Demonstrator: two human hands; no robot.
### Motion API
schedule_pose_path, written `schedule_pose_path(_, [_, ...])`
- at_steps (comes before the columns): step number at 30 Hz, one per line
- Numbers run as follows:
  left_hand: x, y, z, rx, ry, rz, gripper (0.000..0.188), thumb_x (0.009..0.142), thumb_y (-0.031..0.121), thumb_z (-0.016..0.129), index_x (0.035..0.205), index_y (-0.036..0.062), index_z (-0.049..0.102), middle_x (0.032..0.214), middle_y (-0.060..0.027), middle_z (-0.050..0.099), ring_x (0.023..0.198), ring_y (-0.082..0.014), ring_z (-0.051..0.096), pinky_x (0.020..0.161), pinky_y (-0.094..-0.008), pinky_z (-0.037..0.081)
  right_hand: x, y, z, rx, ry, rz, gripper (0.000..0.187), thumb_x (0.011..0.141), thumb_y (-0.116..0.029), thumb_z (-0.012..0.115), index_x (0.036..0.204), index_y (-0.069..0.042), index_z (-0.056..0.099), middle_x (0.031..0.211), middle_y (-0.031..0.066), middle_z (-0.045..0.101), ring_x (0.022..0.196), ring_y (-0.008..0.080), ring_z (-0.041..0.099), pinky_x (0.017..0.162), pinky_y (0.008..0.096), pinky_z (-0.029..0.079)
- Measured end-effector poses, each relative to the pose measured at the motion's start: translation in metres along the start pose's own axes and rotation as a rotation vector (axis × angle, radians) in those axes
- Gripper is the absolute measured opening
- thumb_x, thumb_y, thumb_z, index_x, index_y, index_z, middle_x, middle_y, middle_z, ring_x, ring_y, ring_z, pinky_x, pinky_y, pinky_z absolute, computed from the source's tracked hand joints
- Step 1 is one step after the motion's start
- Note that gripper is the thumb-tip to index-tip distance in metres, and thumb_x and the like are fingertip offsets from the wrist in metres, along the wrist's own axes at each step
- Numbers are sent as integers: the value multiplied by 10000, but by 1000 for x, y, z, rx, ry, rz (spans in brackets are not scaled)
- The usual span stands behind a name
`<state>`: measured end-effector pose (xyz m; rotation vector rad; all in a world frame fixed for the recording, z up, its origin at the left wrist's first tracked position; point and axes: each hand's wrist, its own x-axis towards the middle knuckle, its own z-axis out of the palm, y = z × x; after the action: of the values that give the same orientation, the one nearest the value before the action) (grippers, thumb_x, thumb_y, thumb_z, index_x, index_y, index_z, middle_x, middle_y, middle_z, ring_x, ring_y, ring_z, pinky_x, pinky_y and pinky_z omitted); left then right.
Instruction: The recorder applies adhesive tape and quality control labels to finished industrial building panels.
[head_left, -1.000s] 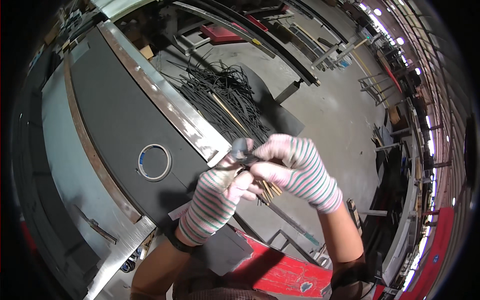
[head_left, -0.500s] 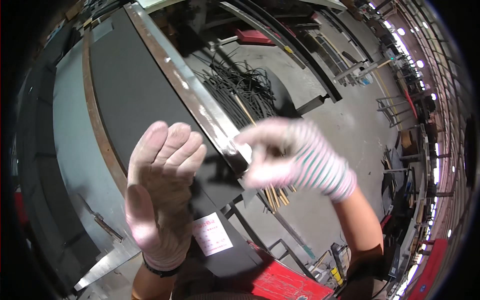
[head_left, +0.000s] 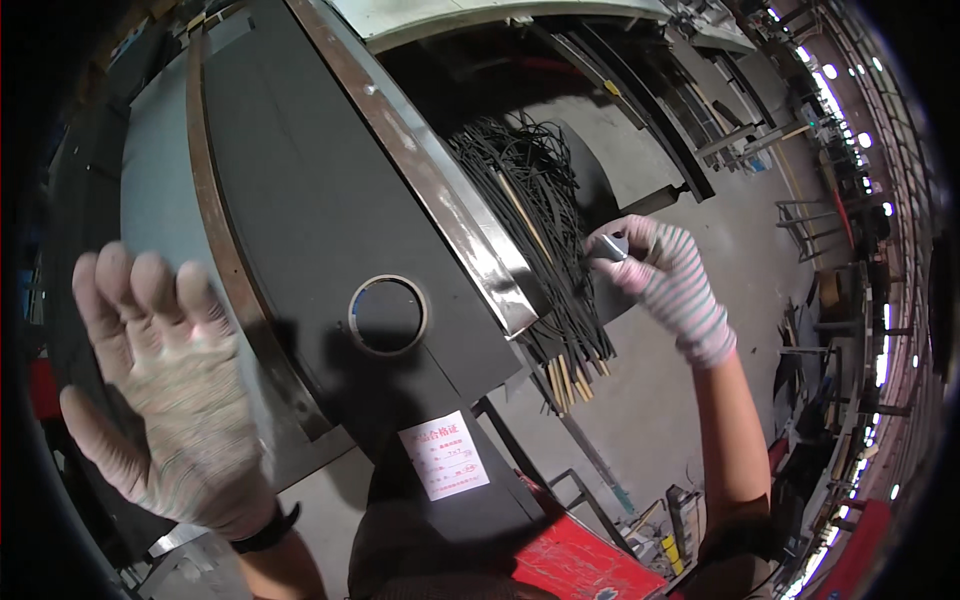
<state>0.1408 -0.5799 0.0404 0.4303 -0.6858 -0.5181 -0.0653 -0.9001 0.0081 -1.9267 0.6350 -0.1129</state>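
My left hand (head_left: 170, 390), in a pale knitted glove, is raised palm up with its fingers spread and nothing in them. It hangs at the left, over the edge of the grey-blue sheet (head_left: 150, 180). My right hand (head_left: 670, 275), in a striped glove, is out over the floor at the right. Its thumb and fingers pinch a small silver-and-dark piece (head_left: 612, 246) whose kind I cannot make out. On the dark panel (head_left: 290, 150) between my hands lies a thin beige ring (head_left: 424, 312), like a tape roll. A white label with red print (head_left: 445, 455) is nearer to me.
A shiny metal strip (head_left: 440, 180) and a rusty bar (head_left: 215, 220) run lengthwise along the panel. Past the strip lies a heap of black strips (head_left: 530, 190) with wooden sticks (head_left: 570, 385). A red scratched surface (head_left: 575, 560) is close to me.
My left hand has moved left, uncovering the beige ring on the panel. My right hand has moved right and farther out, away from the end of the metal strip. The view has shifted slightly.
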Motion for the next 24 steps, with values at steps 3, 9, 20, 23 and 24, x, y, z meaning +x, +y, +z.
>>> schedule_pose_path(3, [-30,11,-6,166,143,-115,640,1031,412,438,1507,-6,344,1427,-135,479,1315,-254,438,1207,-468,267,4,84,-72,-468,-11,-111,382,829,-10,709,1205,28,651,1137,76,687,1056,169,635,947,324,502])
schedule_pose_path(9, [-119,24,-5,568,528,-446,627,970,516,532,1338,8,503,1172,-145,622,1103,-270,606,1020,-419,427,31,105,-86,-898,-28,16,465,771,-41,786,1218,-34,659,1136,181,697,1063,354,670,959,431,508])
schedule_pose_path(20, [-170,15,4,487,631,-697,580,938,439,596,1267,-32,519,1140,-146,627,1072,-258,627,997,-406,464,40,202,-113,-729,-240,521,562,922,-210,656,1447,-128,473,1324,157,581,1247,255,562,1062,391,439])
schedule_pose_path(23, [-176,10,2,410,665,-697,564,934,389,610,1260,-62,517,1165,-169,627,1093,-267,625,1006,-420,462,24,228,-114,-296,-93,645,569,935,-104,631,1465,-143,424,1523,147,442,1389,236,446,1162,379,363])
schedule_pose_path(24, [-178,12,2,411,680,-705,557,934,379,615,1260,-61,518,1167,-166,628,1105,-268,624,1015,-424,463,28,202,-86,-258,224,751,482,873,-98,703,1332,-87,559,1355,188,595,1223,224,591,1024,364,479])
